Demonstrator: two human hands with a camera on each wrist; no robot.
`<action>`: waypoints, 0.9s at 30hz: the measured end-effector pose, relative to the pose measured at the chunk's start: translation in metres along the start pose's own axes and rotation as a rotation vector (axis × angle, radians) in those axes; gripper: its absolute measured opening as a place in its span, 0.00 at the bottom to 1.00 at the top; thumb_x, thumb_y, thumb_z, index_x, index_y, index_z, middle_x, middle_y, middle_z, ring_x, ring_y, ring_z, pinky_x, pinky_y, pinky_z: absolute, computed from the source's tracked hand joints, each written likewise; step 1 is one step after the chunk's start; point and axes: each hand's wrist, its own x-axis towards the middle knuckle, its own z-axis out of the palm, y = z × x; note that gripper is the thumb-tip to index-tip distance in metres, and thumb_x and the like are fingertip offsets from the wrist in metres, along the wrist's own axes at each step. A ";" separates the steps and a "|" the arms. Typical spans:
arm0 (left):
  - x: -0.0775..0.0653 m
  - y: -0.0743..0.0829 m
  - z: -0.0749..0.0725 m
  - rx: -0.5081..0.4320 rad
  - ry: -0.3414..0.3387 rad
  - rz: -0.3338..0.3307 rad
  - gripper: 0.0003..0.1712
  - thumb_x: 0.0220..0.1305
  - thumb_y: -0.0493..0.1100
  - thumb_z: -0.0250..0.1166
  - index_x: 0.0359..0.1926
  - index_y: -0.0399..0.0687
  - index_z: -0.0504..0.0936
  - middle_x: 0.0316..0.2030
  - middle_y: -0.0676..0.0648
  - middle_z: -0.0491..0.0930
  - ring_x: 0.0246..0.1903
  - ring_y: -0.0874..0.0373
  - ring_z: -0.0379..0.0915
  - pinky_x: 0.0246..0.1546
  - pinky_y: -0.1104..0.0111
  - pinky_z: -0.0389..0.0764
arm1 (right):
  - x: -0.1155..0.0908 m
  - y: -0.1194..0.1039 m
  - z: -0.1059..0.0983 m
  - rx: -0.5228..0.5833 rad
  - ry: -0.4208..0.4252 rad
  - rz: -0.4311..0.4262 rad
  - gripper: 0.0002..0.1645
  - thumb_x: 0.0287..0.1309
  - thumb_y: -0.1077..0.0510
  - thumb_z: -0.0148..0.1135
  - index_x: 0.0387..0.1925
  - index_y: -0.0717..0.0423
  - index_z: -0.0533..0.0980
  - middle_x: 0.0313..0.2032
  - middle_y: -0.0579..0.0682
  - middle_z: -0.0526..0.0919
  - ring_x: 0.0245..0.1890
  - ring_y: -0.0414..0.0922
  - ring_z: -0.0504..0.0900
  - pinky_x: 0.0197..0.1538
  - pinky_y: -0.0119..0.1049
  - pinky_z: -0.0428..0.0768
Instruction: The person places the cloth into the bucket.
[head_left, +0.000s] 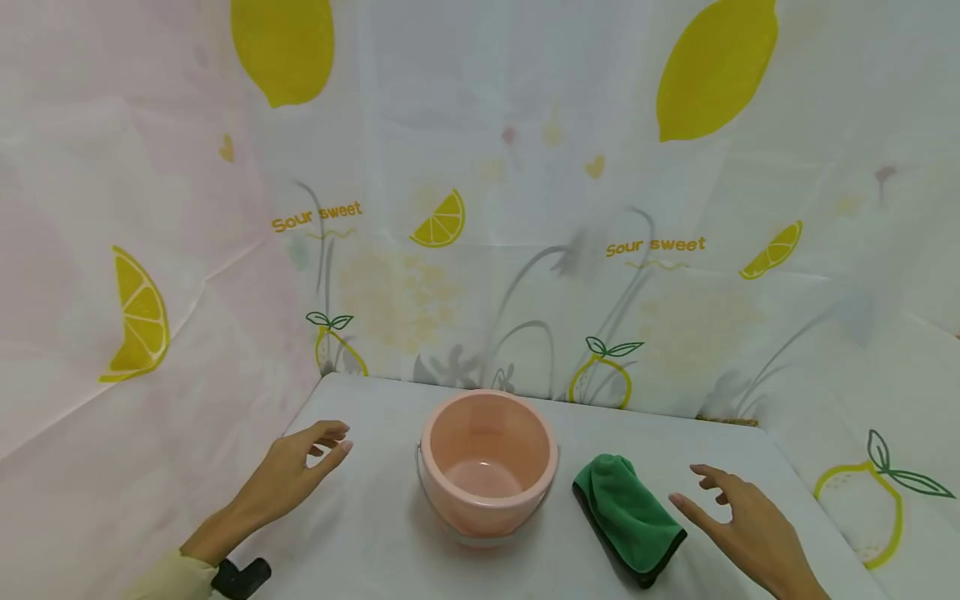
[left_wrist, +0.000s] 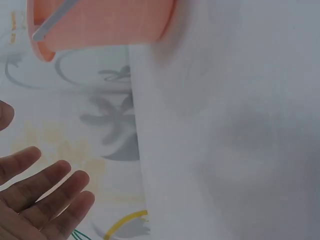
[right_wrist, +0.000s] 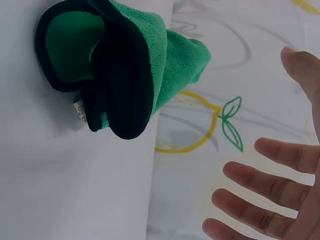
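Observation:
A pink bucket (head_left: 489,517) with a thin pale handle stands upright on the white table, and its inside shows no contents. To its right lies a folded green cloth (head_left: 628,517) with a dark edge; a small white label (right_wrist: 79,111) pokes out from under it in the right wrist view. My left hand (head_left: 292,471) hovers left of the bucket, fingers relaxed and holding nothing. On the other side my right hand (head_left: 750,525) is held just right of the cloth, its fingers spread apart and bare of any object.
The white table (head_left: 360,533) ends at a back edge behind the bucket. Lemon-printed sheeting (head_left: 480,167) hangs as a wall behind it and continues along both sides. A black strap (head_left: 242,578) sits at my left wrist by the pale sleeve (head_left: 168,577).

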 end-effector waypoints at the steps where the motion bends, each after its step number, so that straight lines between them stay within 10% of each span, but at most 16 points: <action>1: 0.000 0.001 0.001 -0.017 -0.004 -0.005 0.17 0.67 0.59 0.57 0.52 0.62 0.77 0.43 0.60 0.81 0.39 0.63 0.77 0.37 0.63 0.79 | 0.000 0.000 0.000 0.004 -0.013 0.007 0.44 0.52 0.23 0.53 0.61 0.47 0.71 0.46 0.49 0.80 0.37 0.43 0.77 0.34 0.42 0.75; 27: 0.014 0.038 0.036 -0.265 -0.109 0.008 0.25 0.63 0.59 0.61 0.60 0.72 0.67 0.48 0.62 0.75 0.42 0.68 0.75 0.42 0.67 0.78 | 0.008 -0.007 0.030 0.076 -0.011 -0.036 0.42 0.55 0.27 0.55 0.60 0.51 0.71 0.49 0.54 0.79 0.46 0.53 0.75 0.39 0.51 0.76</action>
